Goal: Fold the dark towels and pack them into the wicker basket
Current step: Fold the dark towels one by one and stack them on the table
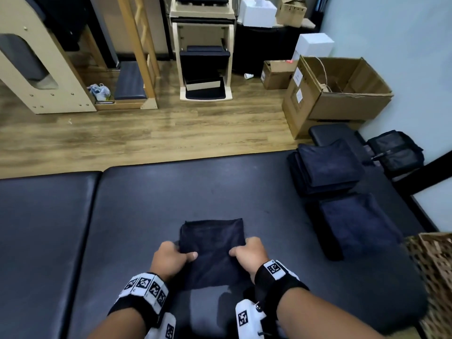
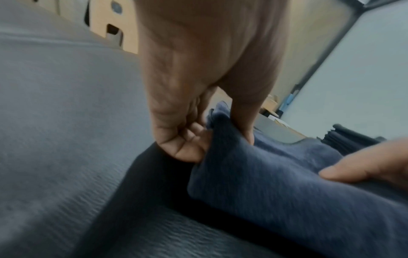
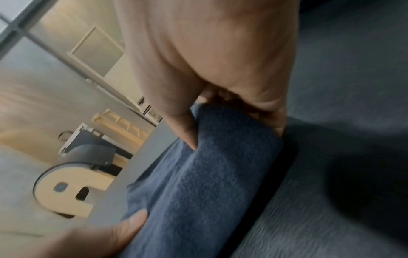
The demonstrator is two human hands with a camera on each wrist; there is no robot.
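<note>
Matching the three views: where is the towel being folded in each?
Head: towel low centre, on the black mat.
Left wrist: towel lower right, below the left hand.
Right wrist: towel centre, running down from the right hand.
Shared landmark: the mat under it.

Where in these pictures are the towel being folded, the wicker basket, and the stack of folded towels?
towel being folded (image 1: 212, 237), head view, on its flat upper half beyond the hands.
wicker basket (image 1: 434, 260), head view, on its woven side wall.
stack of folded towels (image 1: 326, 162), head view, on the top towel.
</note>
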